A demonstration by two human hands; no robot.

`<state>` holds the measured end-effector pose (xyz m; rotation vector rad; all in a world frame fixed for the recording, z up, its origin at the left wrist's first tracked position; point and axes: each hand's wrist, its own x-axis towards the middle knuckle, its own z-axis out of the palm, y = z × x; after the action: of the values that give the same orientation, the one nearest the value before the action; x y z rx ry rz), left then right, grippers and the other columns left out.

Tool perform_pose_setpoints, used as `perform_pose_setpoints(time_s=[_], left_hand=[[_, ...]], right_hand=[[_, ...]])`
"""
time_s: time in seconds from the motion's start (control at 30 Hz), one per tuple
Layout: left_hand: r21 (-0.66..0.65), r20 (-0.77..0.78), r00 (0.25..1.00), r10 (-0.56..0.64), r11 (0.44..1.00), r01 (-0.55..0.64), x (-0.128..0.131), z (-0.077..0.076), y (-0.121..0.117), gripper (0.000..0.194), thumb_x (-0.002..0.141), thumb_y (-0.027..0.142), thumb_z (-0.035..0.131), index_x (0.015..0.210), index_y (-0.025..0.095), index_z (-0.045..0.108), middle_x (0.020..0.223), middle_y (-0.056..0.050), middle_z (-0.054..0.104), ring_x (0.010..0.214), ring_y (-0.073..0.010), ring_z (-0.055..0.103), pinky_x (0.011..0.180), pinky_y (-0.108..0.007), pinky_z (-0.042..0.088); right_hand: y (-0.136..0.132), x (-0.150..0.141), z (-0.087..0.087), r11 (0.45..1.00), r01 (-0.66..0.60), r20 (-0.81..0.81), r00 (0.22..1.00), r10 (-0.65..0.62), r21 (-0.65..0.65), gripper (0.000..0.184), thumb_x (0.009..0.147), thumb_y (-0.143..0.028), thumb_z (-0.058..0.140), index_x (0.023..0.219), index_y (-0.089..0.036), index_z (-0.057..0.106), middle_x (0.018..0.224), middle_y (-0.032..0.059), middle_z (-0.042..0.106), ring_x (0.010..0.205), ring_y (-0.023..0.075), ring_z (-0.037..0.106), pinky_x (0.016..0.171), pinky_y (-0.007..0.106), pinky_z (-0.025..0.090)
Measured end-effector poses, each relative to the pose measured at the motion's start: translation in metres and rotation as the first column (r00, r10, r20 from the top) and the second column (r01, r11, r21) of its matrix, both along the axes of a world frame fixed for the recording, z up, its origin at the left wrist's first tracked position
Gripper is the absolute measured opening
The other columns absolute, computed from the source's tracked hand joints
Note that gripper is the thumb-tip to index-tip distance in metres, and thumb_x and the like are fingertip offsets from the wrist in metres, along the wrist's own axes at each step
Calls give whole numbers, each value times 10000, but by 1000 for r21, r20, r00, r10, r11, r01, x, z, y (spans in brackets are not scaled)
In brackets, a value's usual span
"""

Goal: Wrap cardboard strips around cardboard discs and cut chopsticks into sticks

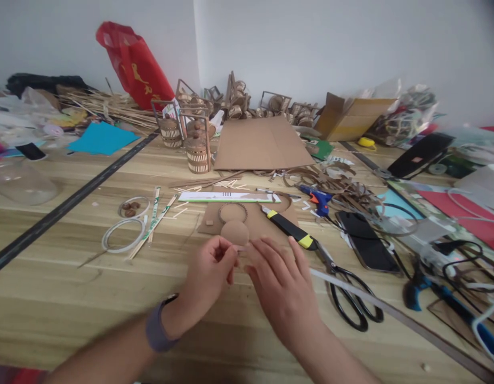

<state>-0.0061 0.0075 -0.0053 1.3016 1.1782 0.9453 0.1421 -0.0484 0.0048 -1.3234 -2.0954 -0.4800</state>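
Observation:
My left hand [212, 264], with a band on its wrist, pinches the near end of a long narrow cardboard strip [350, 288]. Facing it, my right hand [281, 282] has the strip between thumb and forefinger, its other fingers stretched out over it. From under that palm the strip runs off to the lower right, pale at first and then brown. A round cardboard disc [235, 233] lies just beyond my fingertips, partly over a flat cardboard piece [262, 226]. Behind the disc sits a cardboard ring [233, 213].
Right of my hands lie a yellow-and-black utility knife [290, 229], black-handled scissors [350, 298], a phone [366, 240] and a blue glue gun [318, 200]. Tape rolls [123, 234] and sticks lie left. Small woven baskets [197, 152] and a cardboard sheet [262, 143] stand behind.

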Motion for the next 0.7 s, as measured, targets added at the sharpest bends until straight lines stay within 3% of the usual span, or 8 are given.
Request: perform_pose_setpoints(time_s=[0.1,0.2,0.37,0.7], left_hand=[[-71,101,991,-86,993,93,1,-4,-5,231,808,364,577,671,184,527,518,60,512,425,-84,476,437,-198,381],[-158,190,971,-146,971,177,2,-7,-7,227,787,360,598,668,175,539,540,52,532,403,-70,451,402,-191,372],[-242,356,916,-186,928,282,0,-7,-3,213,780,354,620,688,167,574,567,36,558,401,-63,413,357,-186,400],[-364,464,870,-165,860,357,0,-9,-1,230,723,323,742,691,158,585,541,35,577,383,-46,382,333,-164,403]], right_hand=[[15,4,-19,996,-81,-73,994,78,-39,252,991,-160,491,1183,-185,652,1007,71,743,873,199,660,927,411,440],[20,16,-18,977,-170,-110,982,157,-126,253,992,-159,479,1132,-173,689,913,74,730,747,181,637,689,323,504],[21,22,-7,947,-264,-239,946,217,-186,260,1005,-177,458,1117,-188,693,885,78,726,765,177,669,674,282,564],[20,27,-11,939,-285,-295,929,221,-193,234,988,-135,472,1058,-188,690,852,66,732,709,164,658,646,284,553]])
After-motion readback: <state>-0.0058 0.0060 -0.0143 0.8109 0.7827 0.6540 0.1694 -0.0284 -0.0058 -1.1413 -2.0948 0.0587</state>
